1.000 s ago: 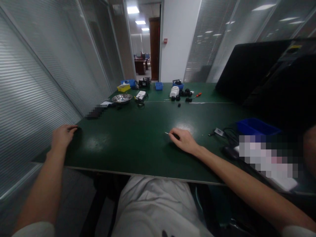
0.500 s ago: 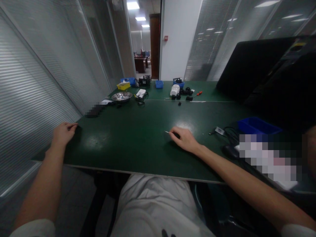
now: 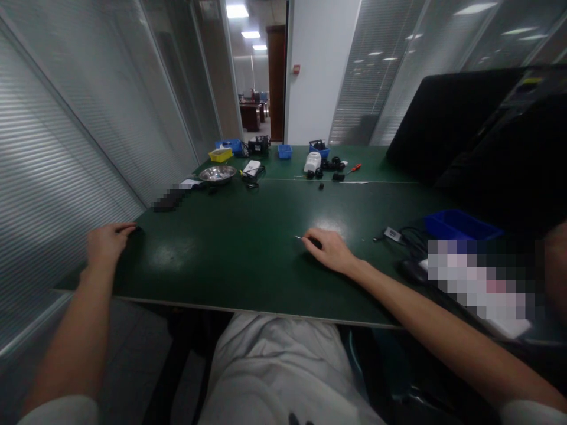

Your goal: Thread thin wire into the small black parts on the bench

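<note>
My left hand (image 3: 106,243) is at the table's left edge, thumb and fingers pinched together. A small dark piece (image 3: 139,229) shows right at its fingertips; its kind is too small to tell. Near the middle of the green table (image 3: 230,248) rests my right hand (image 3: 328,247), its fingers curled shut. From between its thumb and index finger a thin, silvery, pin-like tip (image 3: 298,237) points left. The rest of that thin thing is hidden in the fingers.
A metal bowl (image 3: 217,174), a white device (image 3: 251,169) with cables, a screwdriver (image 3: 355,168) and small blue bins (image 3: 285,152) stand farther back. At right are a blue tray (image 3: 460,224), a mouse (image 3: 411,271) and a big black screen (image 3: 456,112).
My left hand has shifted slightly left and down, and a small dark piece now shows at its fingertips. My right hand stays in place with the thin tip.
</note>
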`<state>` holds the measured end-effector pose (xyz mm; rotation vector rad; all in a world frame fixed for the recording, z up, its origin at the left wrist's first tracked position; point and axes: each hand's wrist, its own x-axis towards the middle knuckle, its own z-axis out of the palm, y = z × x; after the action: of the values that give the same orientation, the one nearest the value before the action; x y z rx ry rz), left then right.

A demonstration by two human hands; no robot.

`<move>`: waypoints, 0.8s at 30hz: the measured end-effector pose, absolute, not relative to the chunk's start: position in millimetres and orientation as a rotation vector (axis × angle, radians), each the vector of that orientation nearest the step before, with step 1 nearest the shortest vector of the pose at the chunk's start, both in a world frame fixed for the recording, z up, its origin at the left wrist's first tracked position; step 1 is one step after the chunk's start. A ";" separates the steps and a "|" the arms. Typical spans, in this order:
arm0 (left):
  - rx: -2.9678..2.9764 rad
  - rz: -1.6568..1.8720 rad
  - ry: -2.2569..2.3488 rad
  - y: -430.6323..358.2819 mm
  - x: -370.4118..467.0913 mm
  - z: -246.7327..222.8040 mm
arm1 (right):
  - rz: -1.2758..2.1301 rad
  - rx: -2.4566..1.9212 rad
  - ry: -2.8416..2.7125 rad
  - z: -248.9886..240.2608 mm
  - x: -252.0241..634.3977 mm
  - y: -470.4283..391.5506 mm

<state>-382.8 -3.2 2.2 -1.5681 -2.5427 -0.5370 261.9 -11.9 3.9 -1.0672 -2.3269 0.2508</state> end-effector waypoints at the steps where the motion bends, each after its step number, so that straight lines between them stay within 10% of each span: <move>1: -1.569 -0.485 -2.534 -3.5 -381.4 2.8 | 0.248 -1.070 -2.324 3.7 261.9 -11.7; 24: -1.766 -0.125 -2.237 -6.5 -363.9 6.9 | 0.300 -1.069 -2.333 4.3 263.0 -11.4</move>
<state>-363.9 -6.5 6.9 -1.7657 -2.2367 -0.1246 263.0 -11.4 4.3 -1.0685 -2.3330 0.3001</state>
